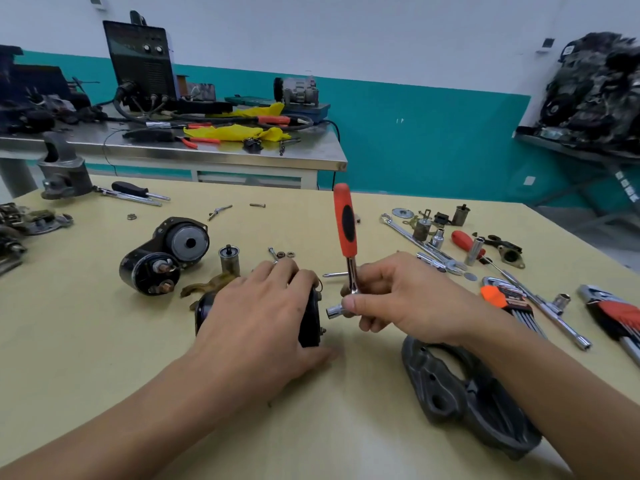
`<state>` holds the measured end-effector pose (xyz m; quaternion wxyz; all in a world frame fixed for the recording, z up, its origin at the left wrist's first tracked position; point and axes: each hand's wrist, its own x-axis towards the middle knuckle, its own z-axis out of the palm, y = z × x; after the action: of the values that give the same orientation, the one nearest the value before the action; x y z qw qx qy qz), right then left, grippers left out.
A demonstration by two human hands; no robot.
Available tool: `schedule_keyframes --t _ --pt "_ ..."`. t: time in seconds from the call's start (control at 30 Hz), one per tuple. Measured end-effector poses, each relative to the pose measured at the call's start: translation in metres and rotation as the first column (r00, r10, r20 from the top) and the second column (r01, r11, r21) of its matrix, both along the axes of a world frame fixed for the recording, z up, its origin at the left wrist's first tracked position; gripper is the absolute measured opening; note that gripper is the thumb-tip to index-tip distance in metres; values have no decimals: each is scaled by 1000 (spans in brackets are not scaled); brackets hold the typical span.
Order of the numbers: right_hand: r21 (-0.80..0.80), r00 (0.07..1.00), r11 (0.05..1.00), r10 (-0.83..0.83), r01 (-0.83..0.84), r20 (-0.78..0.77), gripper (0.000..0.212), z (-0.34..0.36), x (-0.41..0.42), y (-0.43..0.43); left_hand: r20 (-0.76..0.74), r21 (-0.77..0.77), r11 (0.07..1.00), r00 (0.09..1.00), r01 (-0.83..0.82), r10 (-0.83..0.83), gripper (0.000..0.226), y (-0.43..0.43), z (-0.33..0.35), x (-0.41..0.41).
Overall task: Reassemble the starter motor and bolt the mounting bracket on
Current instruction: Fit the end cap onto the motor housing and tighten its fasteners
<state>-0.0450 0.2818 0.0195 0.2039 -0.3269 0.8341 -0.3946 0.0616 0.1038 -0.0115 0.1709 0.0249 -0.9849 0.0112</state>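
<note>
My left hand point(256, 313) lies over a black cylindrical motor body point(309, 323) on the yellow table, fingers curled round its top; most of the body is hidden. My right hand point(388, 296) grips a ratchet wrench point(346, 230) near its head, the orange handle pointing up. Its socket point(334, 310) points left, a short gap from the motor's end plate. A black solenoid and gear housing assembly point(162, 258) lies to the left. A dark cast mounting bracket point(460, 396) rests at the near right, partly under my right forearm.
Small nuts and a bolt point(281, 253) lie beyond my left hand, beside a small metal cylinder point(229, 259). Sockets, wrenches and hex key sets point(519, 303) crowd the right side. A screwdriver point(138, 190) and a grey casting point(64, 168) sit far left. A steel bench stands behind.
</note>
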Motion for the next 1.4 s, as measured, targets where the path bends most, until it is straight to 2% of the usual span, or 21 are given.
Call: schedule_keyframes --t 0.13,0.47,0.67,0.9,1.0,1.07,1.2,1.27,1.33,1.4 --pt "-29 999 999 -43 42 -7 14 -3 1 0 50 -19 1000 999 0 1 75 0 3 0" --pt "-55 998 997 -62 61 -22 20 -1 3 -6 180 86 995 981 55 -69 74 -5 15 1" --pt "-38 998 998 -42 40 -38 23 0 4 -5 186 151 988 980 46 -74 75 -8 16 3" --pt "-18 985 1000 -18 21 169 33 0 4 -7 178 85 987 973 133 -146 82 -11 16 6" --pt "-6 981 1000 -4 5 194 36 -2 4 -7 179 39 986 970 163 -167 81 -11 16 8" --pt "-17 985 1000 12 -9 173 33 -3 3 -5 182 47 986 969 163 -169 74 -10 16 8" --pt "-111 993 987 111 -113 -29 14 2 0 5 180 45 985 968 169 -174 68 -9 16 8" --pt "-124 983 979 149 -162 -104 11 2 2 7 174 59 984 969 169 -177 67 -8 17 8" --pt "-145 979 973 165 -181 -116 11 1 3 7 173 51 984 969 171 -178 65 -8 17 8" --pt "-182 989 972 141 -148 -47 11 0 2 4 174 36 985 970 167 -171 64 -8 17 7"
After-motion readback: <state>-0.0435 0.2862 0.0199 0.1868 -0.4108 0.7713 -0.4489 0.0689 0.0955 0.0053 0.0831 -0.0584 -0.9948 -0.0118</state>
